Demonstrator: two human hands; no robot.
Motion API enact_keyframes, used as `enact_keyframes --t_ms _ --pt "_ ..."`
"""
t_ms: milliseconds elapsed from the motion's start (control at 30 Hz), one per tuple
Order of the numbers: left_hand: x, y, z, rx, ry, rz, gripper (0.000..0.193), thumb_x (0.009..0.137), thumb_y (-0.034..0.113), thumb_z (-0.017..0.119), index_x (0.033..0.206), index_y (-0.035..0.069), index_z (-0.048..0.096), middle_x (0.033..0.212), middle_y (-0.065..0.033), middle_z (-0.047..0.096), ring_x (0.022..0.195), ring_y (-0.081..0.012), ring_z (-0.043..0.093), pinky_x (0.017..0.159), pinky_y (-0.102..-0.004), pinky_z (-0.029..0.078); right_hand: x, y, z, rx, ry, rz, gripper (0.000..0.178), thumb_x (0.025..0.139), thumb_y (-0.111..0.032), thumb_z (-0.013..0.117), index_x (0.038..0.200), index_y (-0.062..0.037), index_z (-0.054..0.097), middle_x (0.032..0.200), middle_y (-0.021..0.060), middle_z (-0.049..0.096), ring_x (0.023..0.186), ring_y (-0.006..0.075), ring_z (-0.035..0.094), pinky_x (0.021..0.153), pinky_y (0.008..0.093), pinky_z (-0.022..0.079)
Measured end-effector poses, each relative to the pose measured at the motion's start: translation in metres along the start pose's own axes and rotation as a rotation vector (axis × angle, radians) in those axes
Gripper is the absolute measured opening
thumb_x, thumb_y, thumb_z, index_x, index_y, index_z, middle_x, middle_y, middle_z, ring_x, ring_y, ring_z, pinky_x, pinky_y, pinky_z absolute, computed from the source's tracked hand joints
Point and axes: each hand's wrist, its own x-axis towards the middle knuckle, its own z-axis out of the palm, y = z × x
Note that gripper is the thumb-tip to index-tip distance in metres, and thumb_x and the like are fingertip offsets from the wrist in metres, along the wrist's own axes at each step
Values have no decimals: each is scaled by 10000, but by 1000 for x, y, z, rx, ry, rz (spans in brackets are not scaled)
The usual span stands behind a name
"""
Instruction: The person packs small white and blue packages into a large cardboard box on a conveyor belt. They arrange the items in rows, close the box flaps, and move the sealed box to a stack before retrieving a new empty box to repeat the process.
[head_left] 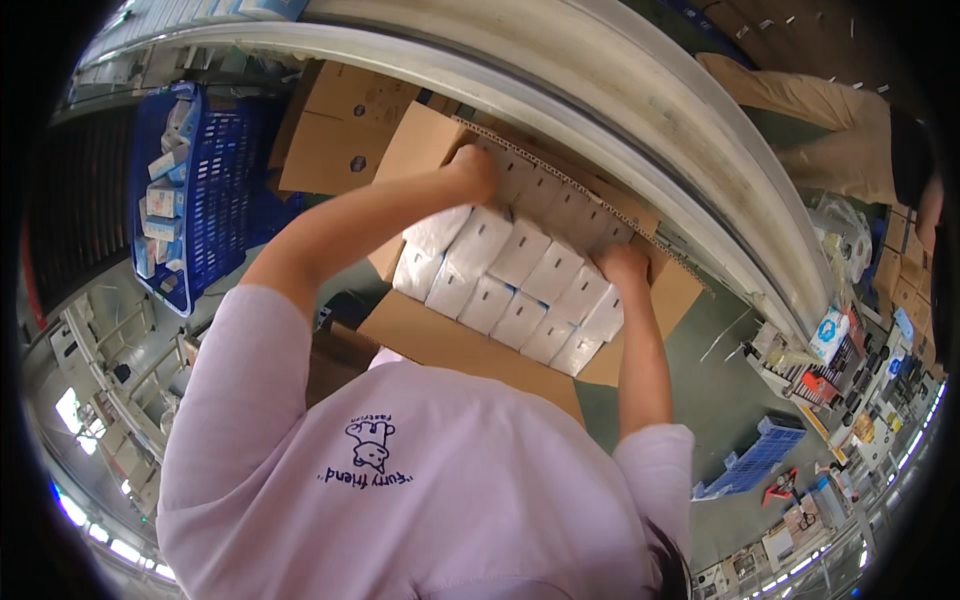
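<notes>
In front of me stands an open cardboard carton [450,335] with its flaps spread outward. Rows of white rectangular packs [520,250] fill it, some under clear, shiny film. My left hand [475,175] reaches into the far left corner, closed at the left end of the far row of packs. At the right end of that row, my right hand [625,265] is closed against the packs beside the carton's right wall. The fingertips of both hands are hidden down among the packs.
A long pale metal rail [640,90] curves past the carton's far side. At left stands a blue plastic basket [215,190] holding small boxes, near another brown carton [340,130]. A blue crate [755,460] lies to the right. Beyond the rail is a person's trouser leg [840,130].
</notes>
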Motion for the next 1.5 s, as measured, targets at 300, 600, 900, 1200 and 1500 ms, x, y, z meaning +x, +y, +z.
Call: enact_keyframes --t_ms 300,600,900,1200,1500 --pt "33 0 7 -166 8 -45 215 708 121 610 900 49 677 955 -155 648 912 -287 623 734 -391 505 -48 -63 -38 345 444 -312 430 851 -379 508 1160 -81 523 1111 139 553 1099 276 483 977 457 306" --pt "57 -13 48 -450 335 121 177 717 75 581 869 31 659 904 -149 646 841 -274 619 730 -361 498 -31 -177 -28 55 407 -924 650 787 -458 550 1303 -95 393 1402 97 297 1325 246 212 1068 460 187" --pt "-205 -232 -78 -1051 949 -72 218 840 159 586 1015 33 612 873 -75 653 829 -143 601 751 -294 481 -56 -149 -159 350 716 -958 332 749 -209 659 1042 -61 607 1099 132 579 984 292 564 838 403 440" --pt "-183 -420 -60 -643 994 -1126 940 631 778 501 1171 9 521 1051 -170 589 996 -278 572 838 -363 455 62 -36 -189 581 812 -139 225 863 -163 545 1034 -22 584 898 123 632 772 202 599 699 304 461" --pt "-85 -241 -107 -751 714 -364 1006 517 754 633 1053 -90 519 982 -242 602 947 -333 593 833 -344 459 59 -56 -198 813 696 -50 744 807 -485 579 1246 67 342 1113 216 544 1024 315 541 880 371 414"
